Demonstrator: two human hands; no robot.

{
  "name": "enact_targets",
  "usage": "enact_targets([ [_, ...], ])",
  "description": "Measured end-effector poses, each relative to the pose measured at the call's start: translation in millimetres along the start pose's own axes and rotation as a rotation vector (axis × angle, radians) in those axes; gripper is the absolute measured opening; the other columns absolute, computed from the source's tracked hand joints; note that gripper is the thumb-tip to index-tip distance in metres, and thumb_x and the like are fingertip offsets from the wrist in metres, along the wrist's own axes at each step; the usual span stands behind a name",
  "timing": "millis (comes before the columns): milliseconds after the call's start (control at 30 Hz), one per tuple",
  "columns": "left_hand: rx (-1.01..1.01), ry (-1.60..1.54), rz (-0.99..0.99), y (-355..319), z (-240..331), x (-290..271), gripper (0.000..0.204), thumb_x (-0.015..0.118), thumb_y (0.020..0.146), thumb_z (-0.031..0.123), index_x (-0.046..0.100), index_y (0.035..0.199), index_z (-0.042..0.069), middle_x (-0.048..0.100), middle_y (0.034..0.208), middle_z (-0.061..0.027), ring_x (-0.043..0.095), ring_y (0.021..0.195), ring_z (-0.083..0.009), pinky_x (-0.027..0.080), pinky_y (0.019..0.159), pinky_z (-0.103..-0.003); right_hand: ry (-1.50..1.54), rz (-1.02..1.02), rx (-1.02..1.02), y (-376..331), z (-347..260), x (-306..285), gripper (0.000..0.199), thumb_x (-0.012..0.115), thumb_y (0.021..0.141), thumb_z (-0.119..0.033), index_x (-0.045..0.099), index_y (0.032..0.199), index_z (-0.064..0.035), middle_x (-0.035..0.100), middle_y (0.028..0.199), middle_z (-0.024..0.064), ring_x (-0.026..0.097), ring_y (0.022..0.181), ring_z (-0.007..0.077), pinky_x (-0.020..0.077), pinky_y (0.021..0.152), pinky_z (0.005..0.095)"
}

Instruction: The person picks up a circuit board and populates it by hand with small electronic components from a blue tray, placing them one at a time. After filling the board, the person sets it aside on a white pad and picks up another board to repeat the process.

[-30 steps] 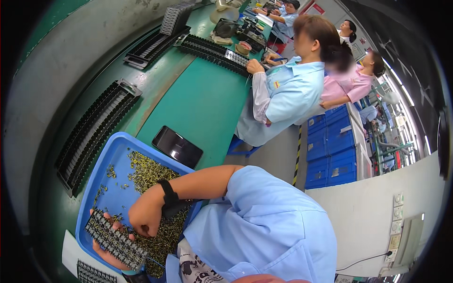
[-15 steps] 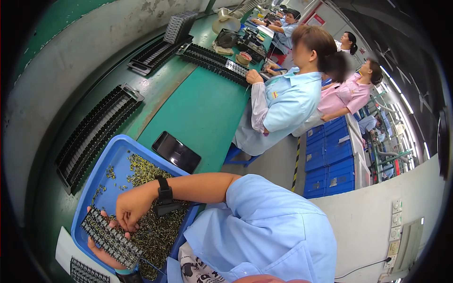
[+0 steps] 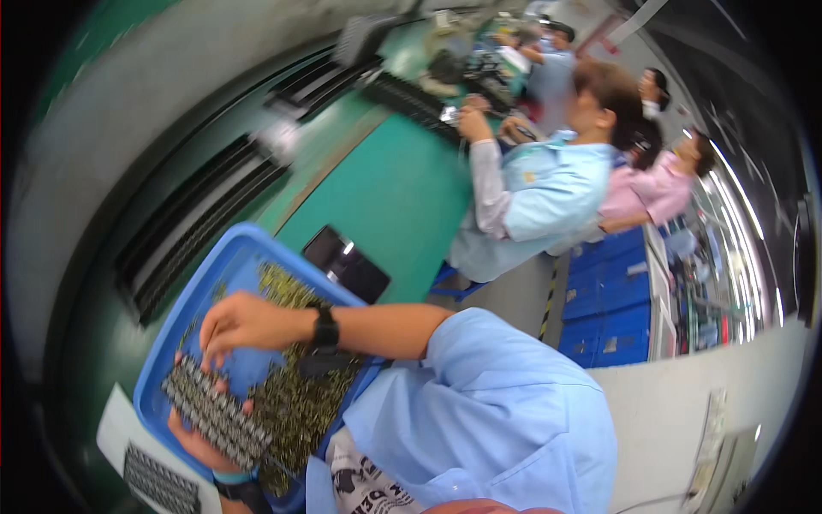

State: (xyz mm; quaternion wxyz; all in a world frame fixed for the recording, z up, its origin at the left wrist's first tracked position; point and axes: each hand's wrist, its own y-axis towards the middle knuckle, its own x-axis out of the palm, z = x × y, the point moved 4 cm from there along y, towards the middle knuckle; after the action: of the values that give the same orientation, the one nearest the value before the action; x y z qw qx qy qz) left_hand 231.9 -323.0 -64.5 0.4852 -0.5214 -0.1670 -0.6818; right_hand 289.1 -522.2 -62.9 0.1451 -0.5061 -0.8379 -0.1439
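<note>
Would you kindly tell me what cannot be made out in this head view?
- Small parts in the blue tray: motion blur, too small to identify.
- Left hand: fingers hidden under the slotted holder.
- Right hand: fingertips blurred, any pinched part unclear.
- Second holder: cut off by the lower edge.

1 blue tray (image 3: 199,301), 1 grey parts block (image 3: 214,415), 1 black phone (image 3: 347,264), 2 hands, approx. 4 ppl nearby, brass bits uncountable.

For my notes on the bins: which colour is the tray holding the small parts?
The tray is blue; the head view, the only one, shows it clearly.
</note>
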Motion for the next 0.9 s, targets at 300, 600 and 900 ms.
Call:
enact_targets([
  [300,-0.066,-0.237,-0.15,13.3,-9.2,9.6,0.078,0.042,0.102,0.049,0.023,0.17,0.019,0.053,0.153,-0.0202,0.065,0.125,-0.0368,0.058,0.095,-0.073,-0.481,0.098,-0.034,-19.8,-15.1,1.1,0.014,0.072,0.093,0.007,0.076,0.106,0.0025,0.07,0.11,0.0108,0.073,0.107,0.0201,0.0584,0.092,0.0321],
  [600,-0.084,-0.177,-0.173,10.5,-8.6,10.1,0.084,0.047,0.1,0.05,0.019,0.171,0.017,0.053,0.15,-0.0198,0.064,0.123,-0.0363,0.059,0.094,-0.073,-0.278,0.192,-0.02,-17.8,-6.0,5.4,0.011,0.071,0.098,0.004,0.074,0.109,0.0052,0.07,0.112,0.0096,0.075,0.102,0.0216,0.0585,0.091,0.0303],
  [900,-0.078,-0.199,-0.176,11.2,-10.7,8.9,0.08,0.043,0.102,0.049,0.02,0.17,0.014,0.052,0.151,-0.0222,0.063,0.125,-0.0367,0.058,0.096,-0.072,-0.328,0.216,-0.01,-19.8,-4.8,2.7,0.01,0.071,0.101,0.0,0.075,0.108,0.004,0.07,0.112,0.009,0.075,0.1,0.021,0.0575,0.092,0.0312],
])
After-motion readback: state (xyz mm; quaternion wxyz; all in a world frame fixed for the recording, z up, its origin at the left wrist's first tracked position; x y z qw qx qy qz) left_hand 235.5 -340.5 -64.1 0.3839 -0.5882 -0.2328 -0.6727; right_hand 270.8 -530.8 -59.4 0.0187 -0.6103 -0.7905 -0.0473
